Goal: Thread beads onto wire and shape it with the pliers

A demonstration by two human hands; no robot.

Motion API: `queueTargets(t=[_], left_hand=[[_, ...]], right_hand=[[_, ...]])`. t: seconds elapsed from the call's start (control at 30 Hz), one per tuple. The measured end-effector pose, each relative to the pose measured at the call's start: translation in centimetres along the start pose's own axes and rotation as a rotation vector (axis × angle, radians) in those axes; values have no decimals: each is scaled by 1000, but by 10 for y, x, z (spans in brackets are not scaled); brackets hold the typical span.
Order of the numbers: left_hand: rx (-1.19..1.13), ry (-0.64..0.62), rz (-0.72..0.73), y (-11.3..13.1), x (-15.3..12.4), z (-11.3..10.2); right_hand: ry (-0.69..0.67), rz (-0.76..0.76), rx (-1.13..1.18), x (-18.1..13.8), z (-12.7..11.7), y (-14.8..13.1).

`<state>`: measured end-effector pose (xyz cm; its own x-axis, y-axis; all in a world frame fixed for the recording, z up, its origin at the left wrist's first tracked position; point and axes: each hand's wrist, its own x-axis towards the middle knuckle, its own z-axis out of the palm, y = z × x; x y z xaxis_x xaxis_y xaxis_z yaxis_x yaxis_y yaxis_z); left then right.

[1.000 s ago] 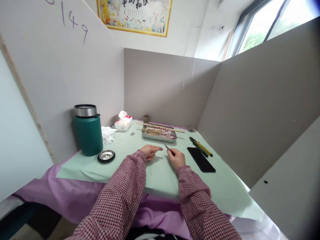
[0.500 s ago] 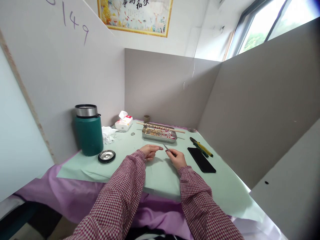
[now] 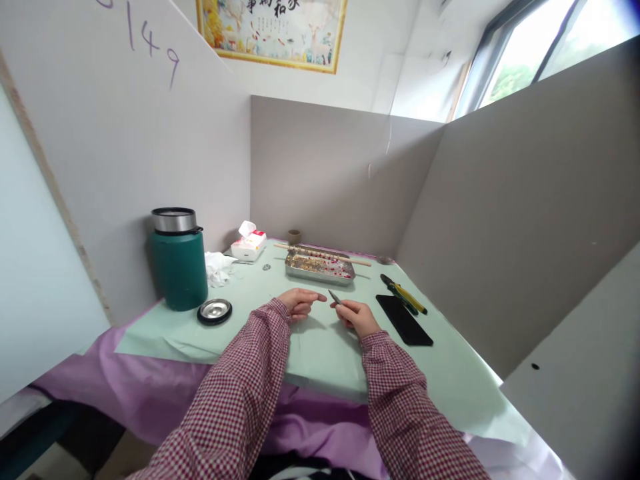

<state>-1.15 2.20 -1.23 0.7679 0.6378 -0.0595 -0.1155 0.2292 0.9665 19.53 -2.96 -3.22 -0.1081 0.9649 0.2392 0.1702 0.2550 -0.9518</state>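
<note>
Slanting lengthwise forward and left, a slim tool (image 3: 335,297) is pinched in right fingers (image 3: 347,307); left fingers' (image 3: 301,309) hold unclear.

Green flask (image 3: 180,270) near a round lid (image 3: 215,311), tissue pack (image 3: 248,248) farther back, framed picture (image 3: 275,37) above

Slim pointed tool (image 3: 335,297): rear end hidden in right hand (image 3: 357,316); exact kind too small to tell. Left hand (image 3: 299,305): inner side hidden, contents unclear. Bits (image 3: 311,264) in metal tray (image 3: 320,276) too small to identify. Framed picture (image 3: 273,33) cut by upper edge; checked sleeves (image 3: 237,380) by lower.
</note>
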Motion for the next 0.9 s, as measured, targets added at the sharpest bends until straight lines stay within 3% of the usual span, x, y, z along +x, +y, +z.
queueTargets(t=[0.3, 0.53, 0.9], left_hand=[[78, 133, 6, -3, 4, 5], [227, 303, 60, -3, 10, 12], [292, 368, 68, -5, 13, 16]], right_hand=[[53, -29, -131, 2, 3, 1], [207, -104, -272, 2, 5, 1], [298, -149, -405, 7, 11, 8]])
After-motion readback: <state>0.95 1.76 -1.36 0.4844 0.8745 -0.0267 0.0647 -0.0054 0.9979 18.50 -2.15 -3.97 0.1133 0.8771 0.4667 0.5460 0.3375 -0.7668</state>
